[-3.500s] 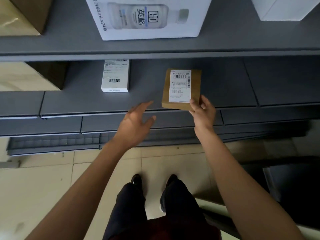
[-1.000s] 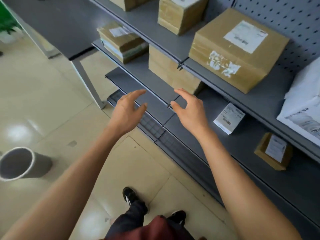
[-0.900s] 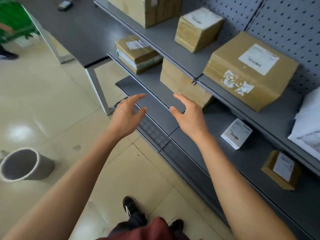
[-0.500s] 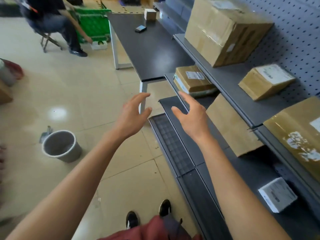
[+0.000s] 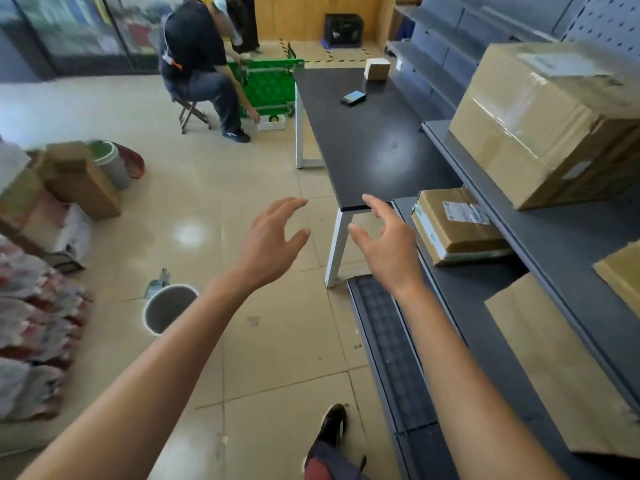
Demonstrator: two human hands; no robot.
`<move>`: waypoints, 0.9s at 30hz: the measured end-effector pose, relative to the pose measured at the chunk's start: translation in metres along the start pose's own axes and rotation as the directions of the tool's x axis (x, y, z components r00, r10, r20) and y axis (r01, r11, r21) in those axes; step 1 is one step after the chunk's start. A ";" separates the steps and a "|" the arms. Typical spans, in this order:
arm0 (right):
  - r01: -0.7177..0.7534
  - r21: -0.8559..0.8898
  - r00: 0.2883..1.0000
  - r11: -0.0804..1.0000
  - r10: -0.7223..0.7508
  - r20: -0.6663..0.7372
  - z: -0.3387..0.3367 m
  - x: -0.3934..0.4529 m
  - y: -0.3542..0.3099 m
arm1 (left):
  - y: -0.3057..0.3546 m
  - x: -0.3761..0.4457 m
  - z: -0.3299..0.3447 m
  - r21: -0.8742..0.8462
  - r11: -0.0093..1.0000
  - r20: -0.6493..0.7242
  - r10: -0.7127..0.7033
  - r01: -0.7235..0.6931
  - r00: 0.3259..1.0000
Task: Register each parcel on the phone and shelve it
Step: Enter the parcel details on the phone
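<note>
Reaching forward with nothing held, the left hand and right hand are both kept released between parcels, so the phone and small parcel on the black surface ahead are judged to be fetched next.

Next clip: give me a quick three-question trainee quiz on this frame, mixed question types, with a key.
1. True or false: the left hand is holding a parcel.
2. What lies on the black table nearest the phone? A) small box B) bucket C) green crate
3. Fill in: the labelled flat parcel sits on the ______ shelf, below the large carton.

Key: 1. False; both it and the right hand are empty. 2. A, the small box. 3. Lower.
</note>
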State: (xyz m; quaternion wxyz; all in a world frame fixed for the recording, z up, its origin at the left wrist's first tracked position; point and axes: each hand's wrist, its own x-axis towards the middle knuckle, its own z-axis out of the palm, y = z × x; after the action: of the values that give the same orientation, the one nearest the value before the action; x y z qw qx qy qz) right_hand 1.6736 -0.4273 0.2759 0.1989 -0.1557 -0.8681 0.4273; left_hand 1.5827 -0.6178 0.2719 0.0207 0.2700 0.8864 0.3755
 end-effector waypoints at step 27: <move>-0.002 0.052 0.990 0.999 -0.005 0.143 0.105 0.321 0.033 | -0.100 0.298 -0.003 -0.103 0.985 -0.028 -0.145 0.142 0.989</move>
State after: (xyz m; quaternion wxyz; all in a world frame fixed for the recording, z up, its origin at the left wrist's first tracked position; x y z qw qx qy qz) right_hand 1.3471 -0.3379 0.2587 0.1406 -0.1189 -0.8688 0.4597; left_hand 1.2818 -0.5297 0.2556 0.0458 0.1974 0.8837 0.4218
